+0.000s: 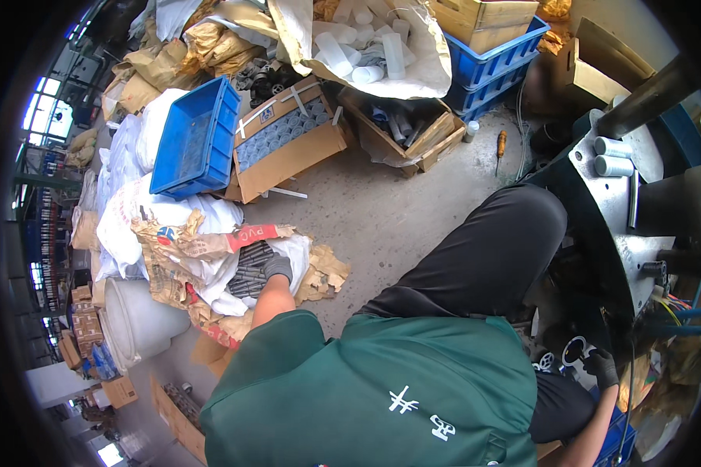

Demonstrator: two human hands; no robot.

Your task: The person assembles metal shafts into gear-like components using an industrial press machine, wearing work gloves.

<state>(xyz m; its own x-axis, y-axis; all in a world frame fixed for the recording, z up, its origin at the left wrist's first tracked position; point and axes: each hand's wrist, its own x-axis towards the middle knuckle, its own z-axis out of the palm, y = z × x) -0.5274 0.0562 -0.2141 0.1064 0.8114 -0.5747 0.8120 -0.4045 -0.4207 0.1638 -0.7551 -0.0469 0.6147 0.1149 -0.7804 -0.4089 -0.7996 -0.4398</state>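
My left hand [276, 268], in a dark grey glove, reaches down into a torn paper sack [210, 261] on the floor and rests on a pile of short grey pipe fittings [249, 272]. Whether its fingers grip any of them I cannot tell. My right hand [602, 366], also gloved, hangs low at my right side next to white ring-shaped parts [572, 350] beside the machine; whether it holds one is unclear. My green shirt and dark trouser leg fill the lower middle of the view.
A metal machine [630, 210] with two white tube pieces [613, 156] stands on the right. Around the concrete floor lie a tilted blue crate [197, 144], open cardboard boxes of fittings [288, 140], a sack of white tubes [374, 47], stacked blue crates [494, 66] and a white bucket [136, 319].
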